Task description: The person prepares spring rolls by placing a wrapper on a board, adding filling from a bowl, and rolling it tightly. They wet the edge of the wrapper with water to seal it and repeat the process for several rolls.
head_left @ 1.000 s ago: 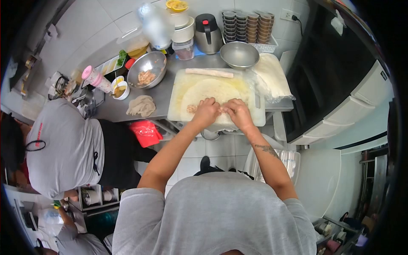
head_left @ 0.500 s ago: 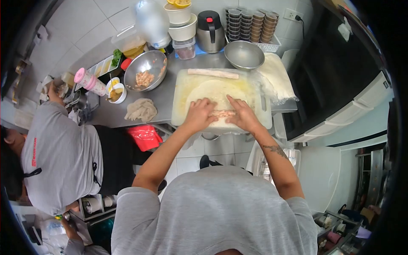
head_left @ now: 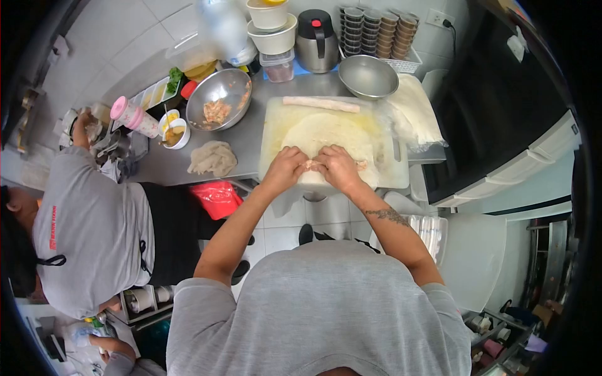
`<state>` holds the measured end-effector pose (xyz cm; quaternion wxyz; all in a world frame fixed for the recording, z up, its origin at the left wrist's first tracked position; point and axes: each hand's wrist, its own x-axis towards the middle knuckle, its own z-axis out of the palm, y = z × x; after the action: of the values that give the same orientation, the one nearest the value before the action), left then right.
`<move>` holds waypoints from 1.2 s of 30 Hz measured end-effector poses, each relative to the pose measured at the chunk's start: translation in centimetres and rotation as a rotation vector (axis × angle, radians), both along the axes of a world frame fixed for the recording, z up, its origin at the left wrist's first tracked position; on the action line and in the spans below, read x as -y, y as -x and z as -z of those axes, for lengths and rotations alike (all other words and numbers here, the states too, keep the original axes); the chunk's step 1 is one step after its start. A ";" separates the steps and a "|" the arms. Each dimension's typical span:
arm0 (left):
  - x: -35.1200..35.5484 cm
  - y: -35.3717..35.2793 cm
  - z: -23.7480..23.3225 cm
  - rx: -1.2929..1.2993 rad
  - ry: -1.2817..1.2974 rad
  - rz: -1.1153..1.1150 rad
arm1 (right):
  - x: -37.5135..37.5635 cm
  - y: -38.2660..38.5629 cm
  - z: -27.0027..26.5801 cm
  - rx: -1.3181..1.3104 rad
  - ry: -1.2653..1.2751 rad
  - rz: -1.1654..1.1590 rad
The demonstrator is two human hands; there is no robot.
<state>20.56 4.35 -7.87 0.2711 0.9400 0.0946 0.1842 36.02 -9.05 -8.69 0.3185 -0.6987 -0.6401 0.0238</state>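
A round pale wrapper [head_left: 326, 133] lies on the white cutting board [head_left: 273, 135], with a strip of pinkish filling [head_left: 362, 165] along its near part. My left hand [head_left: 286, 168] has its fingers curled together on the filling's left end. Right beside it, my right hand [head_left: 337, 167] is closed with its fingertips pressed on the same filling. A finished-looking pale roll [head_left: 321, 104] rests along the board's far edge. The metal bowl with filling [head_left: 218, 100] stands left of the board.
An empty steel bowl [head_left: 369, 78], a bag of pale sheets [head_left: 414, 116] and a thermos [head_left: 316, 42] stand behind the board. A crumpled cloth [head_left: 212, 158] and white cups [head_left: 175, 134] lie to the left. A co-worker [head_left: 94, 232] stands at far left.
Both hands have gone from spread fingers at either side of the filling to curled fingers close together over its left part. The view has shifted slightly.
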 end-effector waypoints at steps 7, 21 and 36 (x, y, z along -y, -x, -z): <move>-1.2 1.4 -1.2 0.021 0.038 0.003 | -1.0 1.1 0.3 0.047 -0.133 0.016; -0.7 1.3 0.9 -0.050 -0.121 -0.018 | -0.3 1.6 -0.1 0.006 -0.057 0.014; 1.1 -0.4 0.1 -0.103 -0.258 -0.055 | 9.2 -8.8 -5.0 -0.648 -0.085 0.288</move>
<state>20.97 3.30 -7.99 0.1377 0.9723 0.1099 0.1535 44.82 -18.23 -3.74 0.5338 -0.7241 -0.4011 0.1725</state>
